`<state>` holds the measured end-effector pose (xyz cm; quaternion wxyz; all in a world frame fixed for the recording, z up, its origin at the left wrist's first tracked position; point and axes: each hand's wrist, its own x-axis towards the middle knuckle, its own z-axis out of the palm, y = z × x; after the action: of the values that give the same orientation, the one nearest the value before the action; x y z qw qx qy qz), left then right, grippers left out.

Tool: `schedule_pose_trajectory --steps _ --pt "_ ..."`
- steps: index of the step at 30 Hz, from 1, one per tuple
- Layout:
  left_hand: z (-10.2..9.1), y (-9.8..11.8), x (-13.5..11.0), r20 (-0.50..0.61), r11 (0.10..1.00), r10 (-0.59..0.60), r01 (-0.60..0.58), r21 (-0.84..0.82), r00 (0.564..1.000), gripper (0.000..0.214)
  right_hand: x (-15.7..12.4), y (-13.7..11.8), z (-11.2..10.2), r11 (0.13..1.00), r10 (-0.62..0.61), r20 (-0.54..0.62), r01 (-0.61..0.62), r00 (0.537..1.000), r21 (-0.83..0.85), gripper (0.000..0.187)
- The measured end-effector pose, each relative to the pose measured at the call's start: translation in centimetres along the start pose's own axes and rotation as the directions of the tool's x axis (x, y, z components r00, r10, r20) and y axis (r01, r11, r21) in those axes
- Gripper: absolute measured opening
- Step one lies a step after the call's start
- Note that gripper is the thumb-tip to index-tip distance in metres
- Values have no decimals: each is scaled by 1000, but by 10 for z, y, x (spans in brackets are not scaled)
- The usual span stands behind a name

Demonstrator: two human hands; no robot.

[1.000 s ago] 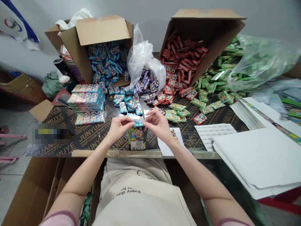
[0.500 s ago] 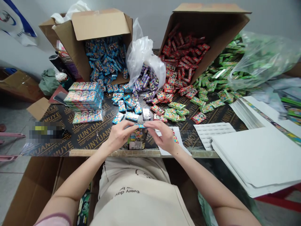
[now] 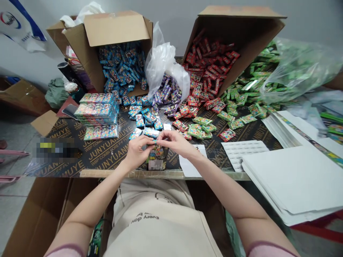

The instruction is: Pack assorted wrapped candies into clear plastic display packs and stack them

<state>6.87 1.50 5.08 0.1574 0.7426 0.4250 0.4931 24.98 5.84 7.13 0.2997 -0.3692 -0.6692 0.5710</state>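
Over a dark printed box (image 3: 158, 161) at the table's front edge, my two hands meet with fingertips pinched. Between them shows a small blue piece (image 3: 154, 141), mostly covered by the fingers. My left hand (image 3: 136, 151) grips its left end. My right hand (image 3: 175, 142) closes on it from the right, its fingers reaching across the box's top. Just beyond the hands stand a small white-topped pack (image 3: 167, 127) and a blue packet (image 3: 151, 132). A white paper sheet (image 3: 189, 166) lies under my right wrist.
Blue packets (image 3: 120, 66) fill a carton at the back left; red packets (image 3: 211, 67) fill another. Purple packets (image 3: 167, 91) spill from a plastic bag. Green packets (image 3: 198, 128) lie right of the middle. Stacked multicoloured packs (image 3: 96, 109) stand left, white sheets (image 3: 292, 178) right.
My right hand has moved left, close to my left hand, and turned over the box. The blue piece, earlier stretched visibly between both hands, is now mostly hidden.
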Motion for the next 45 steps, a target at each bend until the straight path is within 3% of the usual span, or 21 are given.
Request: schedule_pose_trajectory --steps 5,8,13,16,19,22,24,26,28,32,35,38,41,45 --pt "3 3 -2 -9 999 15 -15 28 1000 0 0 0 3 1000 -1 -42 1 999 1 24" --pt "9 5 -3 -43 998 -2 5 70 999 11 -1 1 7 1000 -13 -93 15 996 16 23" --pt "18 6 -4 -81 991 -80 88 96 994 16 -2 10 17 945 97 -208 -24 973 325 35" --pt "24 6 -10 -101 977 -215 214 -20 971 17 -1 14 21 888 198 -236 -72 951 455 37" --pt "25 6 -21 -20 891 -404 389 -236 914 32 -2 21 21 835 276 -236 -112 932 538 36" --pt "5 7 -31 6 863 -437 421 -279 899 24 -11 38 12 812 326 -284 -114 902 572 40" --pt "-21 2 -33 -105 933 -354 345 -102 929 20 -21 53 2 862 315 -391 -89 865 498 44" --pt "-51 -12 -32 -179 953 -193 228 200 965 21 -30 68 -11 927 271 -493 -87 827 365 43" --pt "-78 -37 -32 -145 857 -116 173 485 983 29 -38 78 -23 969 207 -545 -94 812 228 40" --pt "-108 -105 -41 5 636 -243 156 755 970 39 -50 83 -40 998 58 -581 -70 812 2 33" --pt "-115 -147 -54 144 621 -303 81 780 942 39 -55 84 -51 978 -35 -596 -94 802 -184 28" --pt "-118 -170 -63 194 642 -312 56 764 930 44 -60 93 -63 898 -144 -561 -130 815 -420 24" --pt "-113 -175 -63 108 627 -336 137 766 936 49 -63 109 -71 774 -210 -505 -173 837 -609 22" --pt "-89 -170 -49 19 589 -373 221 777 928 61 -58 130 -69 668 -202 -425 -193 882 -719 22"
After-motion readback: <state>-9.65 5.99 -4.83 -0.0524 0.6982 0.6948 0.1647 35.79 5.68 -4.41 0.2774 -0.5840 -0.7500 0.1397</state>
